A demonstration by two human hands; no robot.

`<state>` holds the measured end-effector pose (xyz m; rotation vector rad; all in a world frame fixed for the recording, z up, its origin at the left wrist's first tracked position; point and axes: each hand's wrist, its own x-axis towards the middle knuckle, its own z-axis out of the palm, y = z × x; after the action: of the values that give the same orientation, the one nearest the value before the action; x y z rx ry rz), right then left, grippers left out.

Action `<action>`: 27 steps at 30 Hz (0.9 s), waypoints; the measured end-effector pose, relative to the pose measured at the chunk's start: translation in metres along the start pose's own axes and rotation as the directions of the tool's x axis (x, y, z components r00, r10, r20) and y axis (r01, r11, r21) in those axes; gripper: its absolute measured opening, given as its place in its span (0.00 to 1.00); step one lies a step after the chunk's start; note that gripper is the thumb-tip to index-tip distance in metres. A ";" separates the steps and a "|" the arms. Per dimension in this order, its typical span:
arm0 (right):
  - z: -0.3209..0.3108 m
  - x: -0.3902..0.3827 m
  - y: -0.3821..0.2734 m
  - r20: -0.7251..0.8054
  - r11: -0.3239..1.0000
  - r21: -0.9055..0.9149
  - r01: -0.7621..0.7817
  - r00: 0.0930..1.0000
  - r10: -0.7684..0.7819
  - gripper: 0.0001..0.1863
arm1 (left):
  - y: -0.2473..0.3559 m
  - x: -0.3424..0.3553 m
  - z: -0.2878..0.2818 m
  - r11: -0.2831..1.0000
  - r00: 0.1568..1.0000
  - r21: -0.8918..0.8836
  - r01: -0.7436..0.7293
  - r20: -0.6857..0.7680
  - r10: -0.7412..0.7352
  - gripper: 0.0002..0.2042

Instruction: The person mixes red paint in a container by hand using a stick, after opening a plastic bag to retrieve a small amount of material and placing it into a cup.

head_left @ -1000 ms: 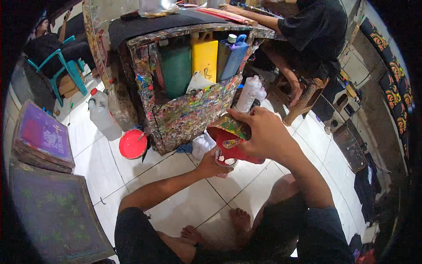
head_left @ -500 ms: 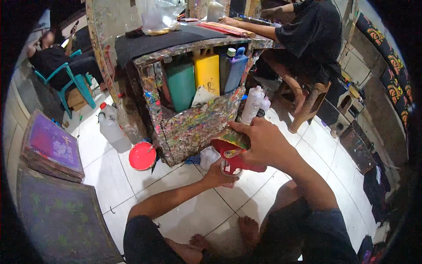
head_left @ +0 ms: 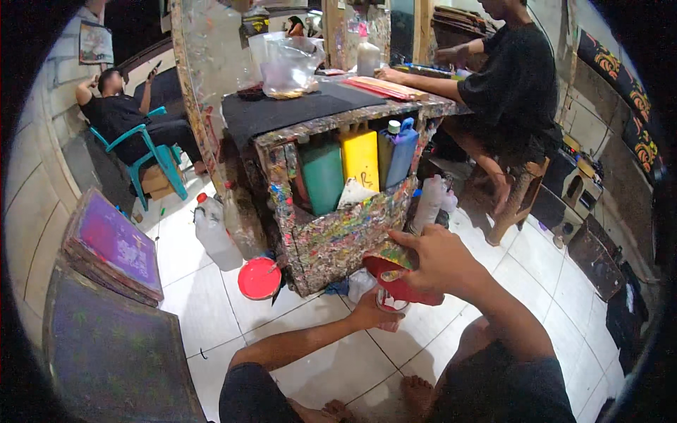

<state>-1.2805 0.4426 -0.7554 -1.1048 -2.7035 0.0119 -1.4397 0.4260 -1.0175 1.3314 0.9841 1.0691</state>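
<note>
My right hand (head_left: 438, 264) grips a red paint-smeared container (head_left: 398, 280), tilted over a small cup (head_left: 390, 303) on the white tile floor. My left hand (head_left: 374, 314) holds that small cup from the left, low near the floor. Both hands sit just in front of a paint-splattered work stand (head_left: 338, 243). Its shelf holds green (head_left: 321, 176), yellow (head_left: 361, 158) and blue (head_left: 400, 151) bottles. What is inside the cup is hidden by my hands.
A red lid (head_left: 259, 278) and a clear jug (head_left: 214, 235) stand on the floor at left. Framed screens (head_left: 113, 248) lean at far left. One person sits on a stool (head_left: 518, 201) at the stand; another sits on a teal chair (head_left: 151, 158).
The view has tilted upward, showing more of the stand's top and the seated people. My hands stay together with the red container over the cup.
</note>
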 end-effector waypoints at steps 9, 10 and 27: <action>-0.004 -0.001 -0.001 0.031 1.000 -0.009 -0.011 0.999 0.011 0.37 | -0.007 0.009 0.000 0.937 0.980 0.301 -0.178 -0.036 0.197 0.35; -0.003 -0.001 -0.001 0.010 1.000 -0.015 -0.008 1.000 0.008 0.38 | -0.009 0.009 0.000 0.965 0.990 0.232 -0.119 -0.044 0.132 0.35; -0.005 0.002 -0.015 -0.017 0.999 0.035 -0.017 1.000 0.017 0.38 | -0.049 0.025 -0.015 0.398 0.836 -0.752 0.526 0.542 -0.080 0.25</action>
<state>-1.2910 0.4331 -0.7491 -1.1130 -2.6679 0.0511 -1.4463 0.4555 -1.0656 0.3911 0.1842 0.7306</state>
